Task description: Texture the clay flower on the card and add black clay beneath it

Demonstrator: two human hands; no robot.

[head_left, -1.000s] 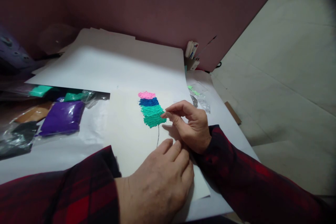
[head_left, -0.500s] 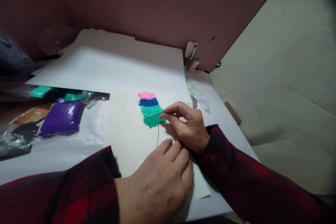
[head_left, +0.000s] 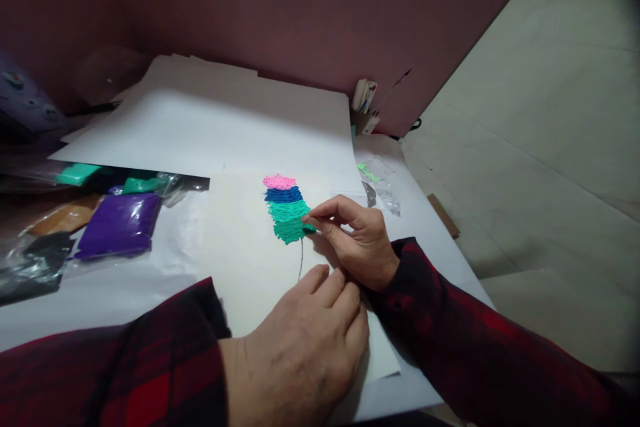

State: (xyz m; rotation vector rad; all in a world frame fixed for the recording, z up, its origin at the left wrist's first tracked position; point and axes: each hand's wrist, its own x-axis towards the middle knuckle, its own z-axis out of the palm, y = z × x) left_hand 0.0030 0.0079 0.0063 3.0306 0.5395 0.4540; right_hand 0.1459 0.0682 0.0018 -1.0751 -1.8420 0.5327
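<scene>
Occupying the upper middle of my cream paper sheet [head_left: 240, 247], a ridged, clay-like patch [head_left: 287, 211] descends in four bands: a pink band [head_left: 280, 181] at the far end, then a dark blue band [head_left: 284, 195], a turquoise band [head_left: 287, 211] and a deeper green band [head_left: 289, 231]. My right hand [head_left: 360, 240] meets the patch at its right edge, beside the two lower bands; thumb and forefinger are pressed together at the tips, and I cannot tell what, if anything, lies between them. A thin dark line [head_left: 301, 259] runs from the patch's near edge toward my left hand [head_left: 305, 340], which lies palm down on the sheet, fingers side by side, loosely bent and unclenched. Red-and-black checked sleeves [head_left: 450, 327] cover both forearms.

Beyond the sheet lie large white papers [head_left: 240, 120]. To the left, on the white tabletop [head_left: 175, 280], sit a glossy purple packet [head_left: 120, 225], an orange-brown packet [head_left: 65, 215] and a blackish packet [head_left: 43, 257], all in clear plastic. To the right are a crumpled transparent bag [head_left: 387, 197] and, farther back, a small white holder [head_left: 365, 95], before a mauve panel [head_left: 300, 13].
</scene>
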